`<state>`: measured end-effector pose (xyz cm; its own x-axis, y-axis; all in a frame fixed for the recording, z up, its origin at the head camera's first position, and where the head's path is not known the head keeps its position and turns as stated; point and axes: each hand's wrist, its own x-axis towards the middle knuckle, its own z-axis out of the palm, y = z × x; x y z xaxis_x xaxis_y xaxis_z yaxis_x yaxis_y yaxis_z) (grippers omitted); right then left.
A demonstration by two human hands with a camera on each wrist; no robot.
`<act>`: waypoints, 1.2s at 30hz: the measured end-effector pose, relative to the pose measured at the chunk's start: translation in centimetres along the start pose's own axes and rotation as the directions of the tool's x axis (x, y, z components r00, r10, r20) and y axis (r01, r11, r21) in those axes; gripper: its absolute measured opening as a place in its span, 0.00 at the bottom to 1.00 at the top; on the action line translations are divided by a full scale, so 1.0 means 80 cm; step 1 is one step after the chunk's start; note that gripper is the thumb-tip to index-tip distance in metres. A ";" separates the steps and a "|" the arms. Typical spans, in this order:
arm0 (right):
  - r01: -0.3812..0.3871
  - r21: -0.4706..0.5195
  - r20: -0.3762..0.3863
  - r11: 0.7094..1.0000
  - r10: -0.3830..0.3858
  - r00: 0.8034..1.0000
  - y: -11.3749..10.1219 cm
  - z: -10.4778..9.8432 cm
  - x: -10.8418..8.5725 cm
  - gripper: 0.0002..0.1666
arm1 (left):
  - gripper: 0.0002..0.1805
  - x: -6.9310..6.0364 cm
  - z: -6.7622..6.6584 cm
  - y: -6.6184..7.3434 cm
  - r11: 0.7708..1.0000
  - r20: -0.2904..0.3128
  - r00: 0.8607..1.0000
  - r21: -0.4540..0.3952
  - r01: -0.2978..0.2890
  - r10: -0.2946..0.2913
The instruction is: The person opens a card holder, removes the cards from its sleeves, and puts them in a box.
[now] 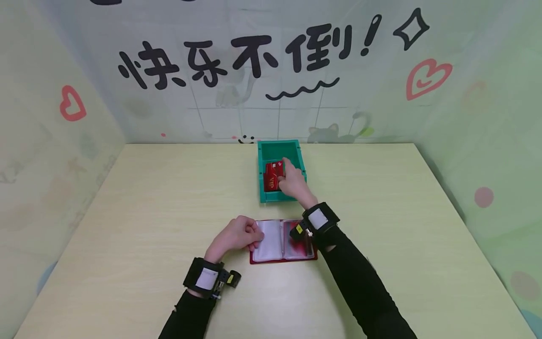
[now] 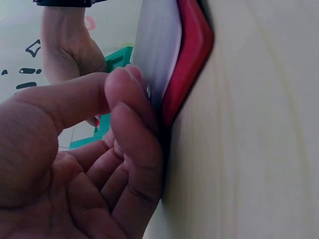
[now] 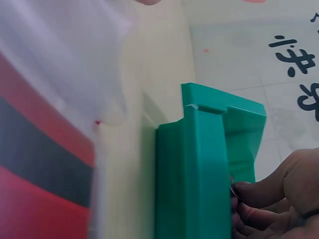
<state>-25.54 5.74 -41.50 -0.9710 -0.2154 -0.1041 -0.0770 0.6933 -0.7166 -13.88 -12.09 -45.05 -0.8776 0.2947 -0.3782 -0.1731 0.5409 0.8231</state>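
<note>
Two bare hands at work; we see both in the head view. Left hand [image 1: 238, 235]: at the left edge of an open card album [image 1: 268, 242], fingers curled, thumb and index finger brought together on the edge of the whitish page. The left wrist view agrees; we note the page edge running in at the fingertips, the red cover [image 2: 192, 55] just beside them.

Right hand [image 1: 294, 181]: reaching over the right wall of a green tray [image 1: 261, 176], thumb and fingers closed narrowly on a thin edge, which we read as the edge of one of the red cards [image 1: 273, 176]. These lie inside the tray, toward its near end, and show gold lettering; overlap prevents us from counting them.

Album position: flat on the pale wooden table [image 1: 169, 202], nearer the person than the tray, the two apart. Its right page has a red insert [image 3: 45, 199] with a dark band, blurred in the right wrist view.
</note>
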 end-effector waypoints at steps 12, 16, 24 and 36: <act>-0.019 -0.204 0.054 0.979 0.031 0.998 0.008 0.013 0.005 0.22 | 0.08 0.001 0.006 -0.001 1.000 0.009 1.000 -0.004 -0.008 0.008; -0.038 -0.243 0.047 0.969 0.051 0.998 0.008 0.014 0.004 0.19 | 0.09 0.000 0.007 -0.001 1.000 0.012 1.000 0.002 -0.019 0.019; -0.015 -0.319 0.047 0.948 0.031 0.998 -0.002 0.010 0.001 0.15 | 0.07 -0.001 0.009 0.005 0.999 -0.077 0.997 0.048 -0.026 0.030; 0.255 -0.023 -0.060 0.967 -0.256 0.965 0.028 -0.016 -0.096 0.14 | 0.20 -0.010 0.033 0.026 0.919 -0.222 0.930 0.334 -0.209 0.292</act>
<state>-18.54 9.86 -41.44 -0.9308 -0.3438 0.1240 -0.3268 0.6311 -0.7035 -12.36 -9.10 -44.20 -0.9662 0.2573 -0.0178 0.1733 0.6989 0.6939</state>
